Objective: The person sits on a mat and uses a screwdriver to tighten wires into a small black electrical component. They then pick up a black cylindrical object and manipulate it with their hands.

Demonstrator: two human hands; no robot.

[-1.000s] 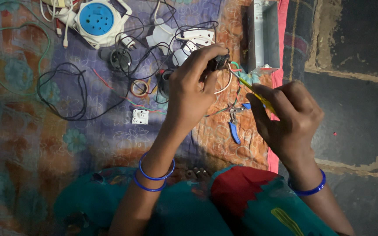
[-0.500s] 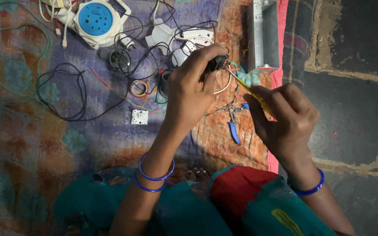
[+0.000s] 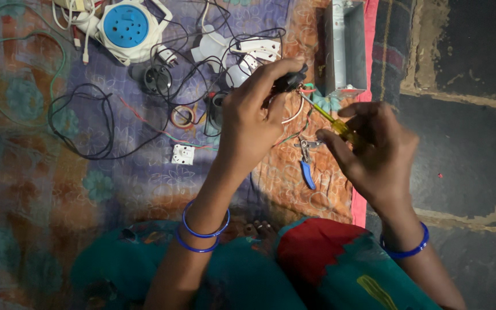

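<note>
— What are the two hands doing?

— The left hand (image 3: 248,120), at the centre of the frame, has its fingers clenched around a small black electrical part (image 3: 290,80) with thin wires trailing from it. The right hand (image 3: 371,149), right of centre, grips the yellow handle of a screwdriver (image 3: 325,116), whose shaft slants up-left so the tip reaches the black part.

— And what lies around them?

— Everything rests on a patterned cloth (image 3: 41,172) spread over the floor. Just below the screwdriver lies a pair of blue-handled pliers (image 3: 306,163). At upper left sits a white extension reel with a blue face (image 3: 126,27), with a loop of black cable (image 3: 81,123) below it. A white switch (image 3: 182,154) and a roll of tape (image 3: 182,116) lie left of the left hand. A grey metal box (image 3: 347,46) stands at the upper right, by the cloth's edge.
</note>
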